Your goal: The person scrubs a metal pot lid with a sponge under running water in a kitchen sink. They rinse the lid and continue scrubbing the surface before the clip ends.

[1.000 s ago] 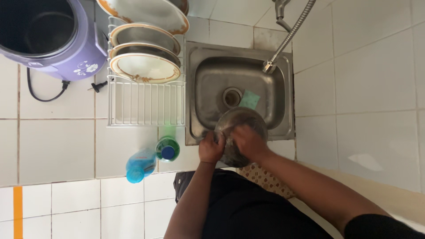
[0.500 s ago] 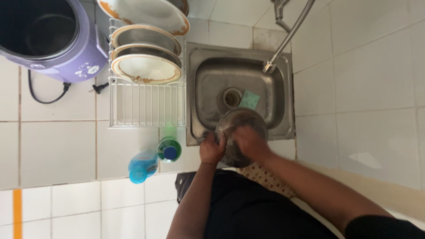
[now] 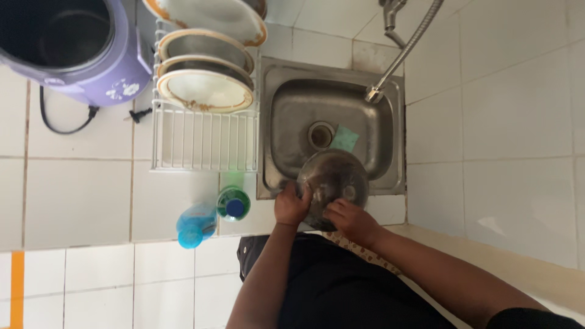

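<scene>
A round, dull metal pot (image 3: 334,176) is held tilted over the front edge of the steel sink (image 3: 286,109). My left hand (image 3: 291,206) grips the pot's left rim. My right hand (image 3: 352,222) presses on its near side, fingers curled against the metal. I cannot tell whether that hand holds a scrubber. Both forearms reach in from the bottom of the view, over a dark garment.
A green sponge (image 3: 345,139) lies in the sink beside the drain (image 3: 320,134). A tap hose (image 3: 405,52) hangs above the basin. A white dish rack (image 3: 204,140) with plates stands left, next to a purple cooker (image 3: 73,49). A green bottle (image 3: 233,205) and a blue bottle (image 3: 195,226) stand near the counter edge.
My right hand has slid a little toward the near rim of the pot. The left hand keeps its grip and the pot stays over the sink's front edge.
</scene>
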